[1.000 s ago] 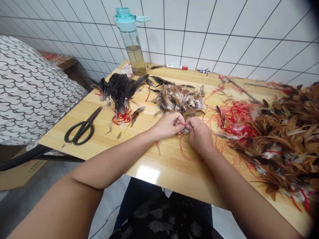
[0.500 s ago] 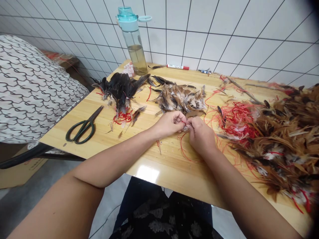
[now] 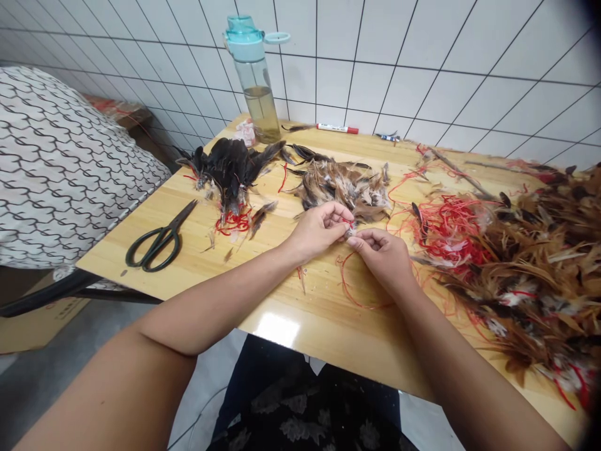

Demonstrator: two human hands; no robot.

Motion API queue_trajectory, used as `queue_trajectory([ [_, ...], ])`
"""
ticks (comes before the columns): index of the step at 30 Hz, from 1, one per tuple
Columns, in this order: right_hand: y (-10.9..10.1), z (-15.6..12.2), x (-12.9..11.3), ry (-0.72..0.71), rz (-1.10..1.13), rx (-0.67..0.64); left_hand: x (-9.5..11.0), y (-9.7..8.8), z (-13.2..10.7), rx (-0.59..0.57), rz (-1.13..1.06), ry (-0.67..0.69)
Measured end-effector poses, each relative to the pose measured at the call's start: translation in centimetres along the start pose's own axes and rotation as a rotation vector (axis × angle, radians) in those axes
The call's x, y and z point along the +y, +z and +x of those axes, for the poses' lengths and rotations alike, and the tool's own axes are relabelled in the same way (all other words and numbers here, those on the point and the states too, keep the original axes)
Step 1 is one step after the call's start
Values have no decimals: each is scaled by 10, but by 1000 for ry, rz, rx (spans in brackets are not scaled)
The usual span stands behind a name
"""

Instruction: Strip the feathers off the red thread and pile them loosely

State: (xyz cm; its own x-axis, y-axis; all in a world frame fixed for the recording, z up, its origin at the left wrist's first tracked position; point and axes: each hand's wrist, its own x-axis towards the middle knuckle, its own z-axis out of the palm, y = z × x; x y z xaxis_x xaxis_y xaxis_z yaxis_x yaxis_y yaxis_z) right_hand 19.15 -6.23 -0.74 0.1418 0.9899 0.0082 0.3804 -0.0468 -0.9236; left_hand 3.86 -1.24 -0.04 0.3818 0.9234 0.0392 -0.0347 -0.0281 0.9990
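My left hand (image 3: pixel 323 228) pinches a small feather bundle (image 3: pixel 351 230), its pale quill ends and a bit of red thread showing at the fingertips. At those quill ends my right hand (image 3: pixel 382 254) is closed, thumb against forefinger; its fingers partly cover what they grip. A loop of red string (image 3: pixel 342 282) hangs below the hands onto the table (image 3: pixel 188 275). Just behind the hands lies a pile of brown and white feathers (image 3: pixel 333 181). Tied black feathers (image 3: pixel 230 166) lie farther left, with red string ends (image 3: pixel 233 220) in front.
Black-handled scissors (image 3: pixel 159 241) lie at the left table edge. A water bottle (image 3: pixel 258 88) stands by the tiled wall (image 3: pixel 375 50), near a red-capped marker (image 3: pixel 337 128). Tangled red string (image 3: pixel 453 225) and a large heap of brown feathers (image 3: pixel 539 263) cover the right side.
The fingers of my right hand have loosened from a tight curl and shifted slightly right. More of the quill ends and red thread shows between the hands. My left hand barely moved.
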Motion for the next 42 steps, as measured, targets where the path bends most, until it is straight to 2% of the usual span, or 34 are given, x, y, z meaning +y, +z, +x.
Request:
queue_trajectory([
  [5, -4, -1, -6, 113, 183, -157, 1, 1, -1, -35, 81, 30],
  [10, -7, 0, -6, 252, 402, -288, 3, 2, -2, -98, 3, 13],
  [14, -9, 1, -5, 272, 485, -333, 2, -2, 0, -147, -35, -7],
  [22, -7, 2, -1, 234, 425, -283, 3, -10, 4, -214, -31, -23],
  [32, -4, 1, 0, 176, 333, -261, 3, -14, 4, -251, 72, 39],
  [42, 2, 1, 4, 138, 248, -212, -1, -14, 5, -213, 180, 60],
])
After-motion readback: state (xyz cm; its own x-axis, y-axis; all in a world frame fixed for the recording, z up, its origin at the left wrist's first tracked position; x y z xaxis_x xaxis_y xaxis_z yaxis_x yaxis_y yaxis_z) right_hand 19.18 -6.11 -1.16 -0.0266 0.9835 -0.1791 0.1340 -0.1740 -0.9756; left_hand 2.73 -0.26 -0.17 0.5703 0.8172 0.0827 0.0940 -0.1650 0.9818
